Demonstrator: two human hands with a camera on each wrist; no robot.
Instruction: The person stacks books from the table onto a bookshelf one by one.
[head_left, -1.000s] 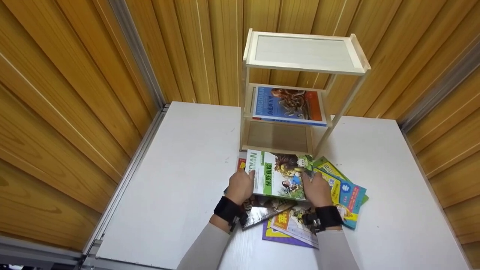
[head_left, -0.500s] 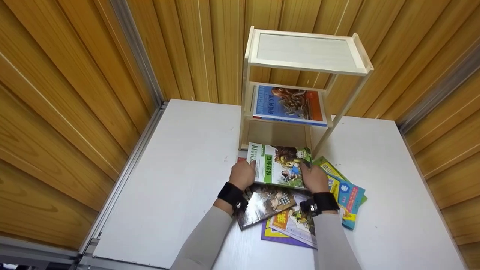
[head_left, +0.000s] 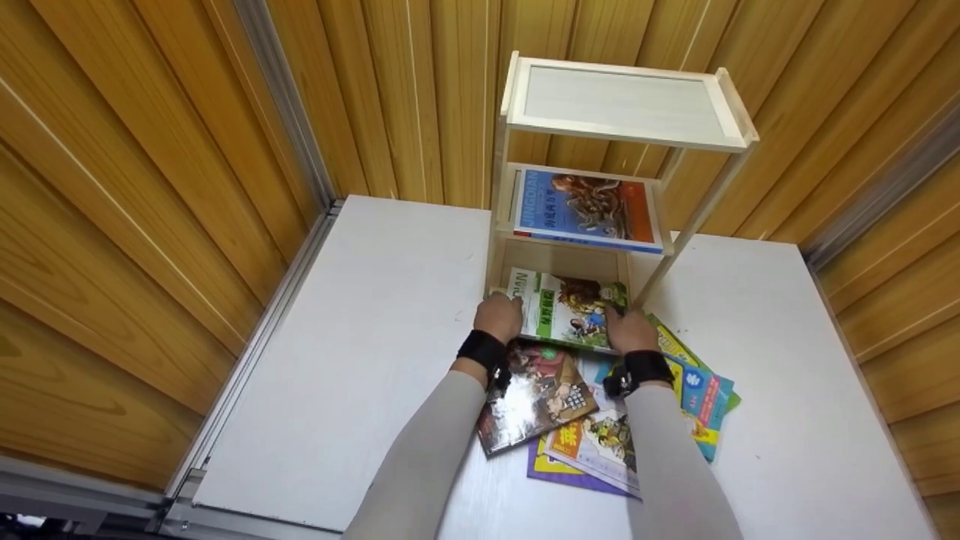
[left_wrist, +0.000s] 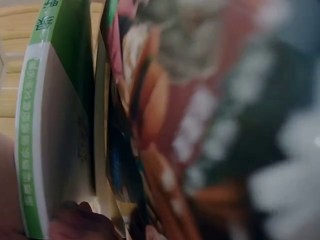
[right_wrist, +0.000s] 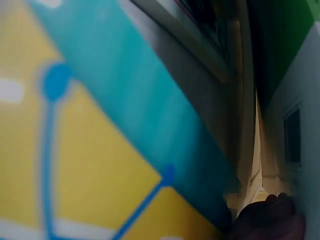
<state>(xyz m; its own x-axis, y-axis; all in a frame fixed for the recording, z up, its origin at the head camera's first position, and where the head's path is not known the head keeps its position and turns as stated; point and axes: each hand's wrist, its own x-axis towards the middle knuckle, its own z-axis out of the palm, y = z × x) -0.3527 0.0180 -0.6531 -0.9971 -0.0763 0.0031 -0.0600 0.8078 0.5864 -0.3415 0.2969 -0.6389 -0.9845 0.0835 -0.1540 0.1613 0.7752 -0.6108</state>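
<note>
Both hands hold a green-and-white book (head_left: 566, 311) with a lion on its cover, at the front of the bottom tier of a pale wooden shelf (head_left: 501, 244). My left hand (head_left: 499, 316) grips its left edge, thumb on the cover. At the right edge my right hand (head_left: 631, 328) grips it the same way. In the left wrist view the book's green-and-white spine (left_wrist: 32, 135) shows, with curled fingers (left_wrist: 82, 220) under it. The right wrist view shows fingers (right_wrist: 272, 217) beneath the book's back cover (right_wrist: 295, 125), which bears a barcode.
A dark glossy book (head_left: 536, 397) lies below the hands on the white table (head_left: 337, 360). A purple-edged book (head_left: 555, 469) and a blue-yellow book (head_left: 705, 405) lie partly under the right arm. A blue octopus book (head_left: 585, 206) rests on the middle tier.
Both hands have moved forward with the green-and-white book, from above the loose books to the bottom tier's opening. More of the dark glossy book is uncovered.
</note>
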